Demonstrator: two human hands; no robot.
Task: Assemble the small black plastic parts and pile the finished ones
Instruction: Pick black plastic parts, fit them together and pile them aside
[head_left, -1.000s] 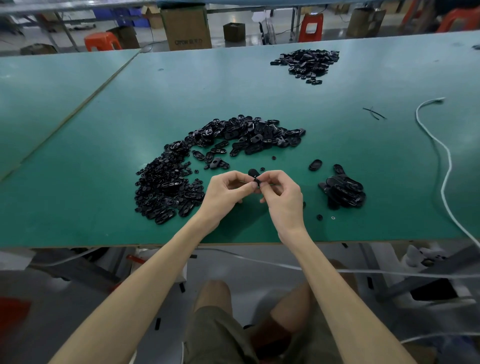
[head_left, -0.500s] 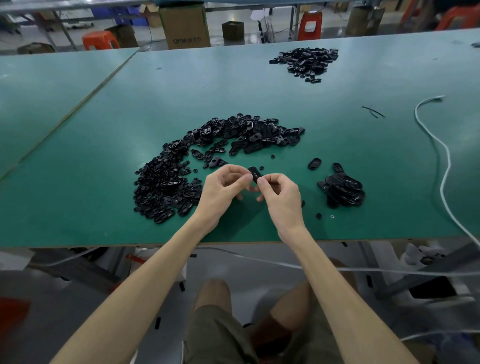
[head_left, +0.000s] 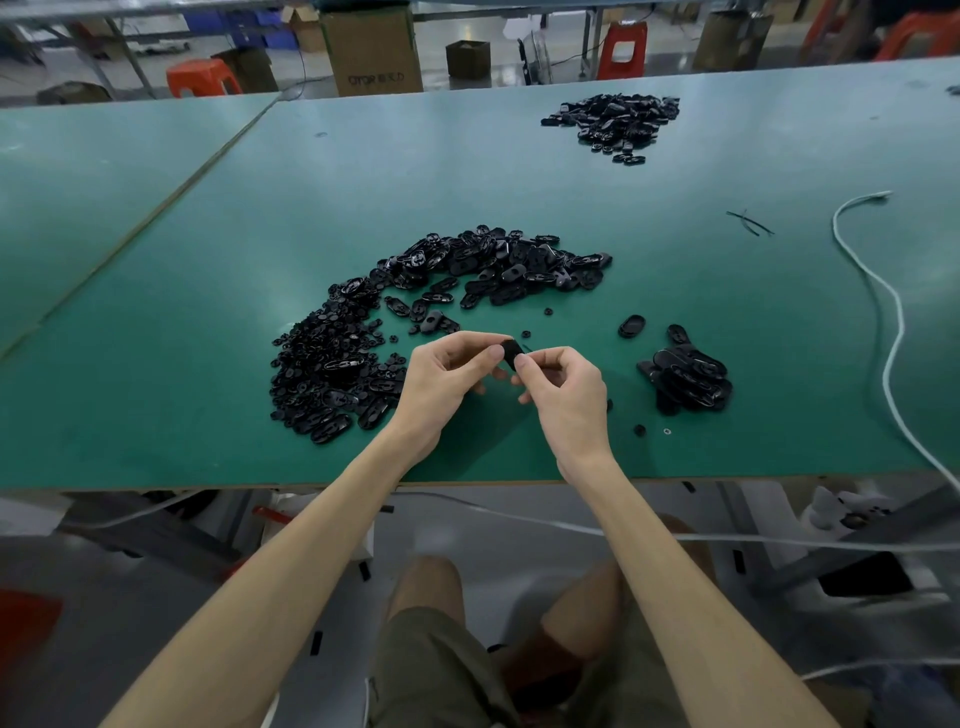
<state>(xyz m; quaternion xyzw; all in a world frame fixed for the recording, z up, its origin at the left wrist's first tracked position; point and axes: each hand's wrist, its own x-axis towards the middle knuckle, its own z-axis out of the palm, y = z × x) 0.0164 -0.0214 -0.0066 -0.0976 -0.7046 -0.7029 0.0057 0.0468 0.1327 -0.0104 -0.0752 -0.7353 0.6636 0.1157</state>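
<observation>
Over green table (head_left: 519, 182), both hands (head_left: 441, 379) (head_left: 566, 395) pinch 1 small black part (head_left: 511, 354), apparently oval.

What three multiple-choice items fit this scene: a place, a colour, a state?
1. The small pile lies: A. left of both hands; B. right of the right hand; C. on the floor.
2. The table top is: A. red; B. white; C. green.
3. The black part is: A. pinched by both hands; B. lying on the table; C. in a box.
Answers: 1 B, it sits just beyond the right hand. 2 C, the surface is plainly green. 3 A, the left hand and right hand pinch it above the table.
</observation>
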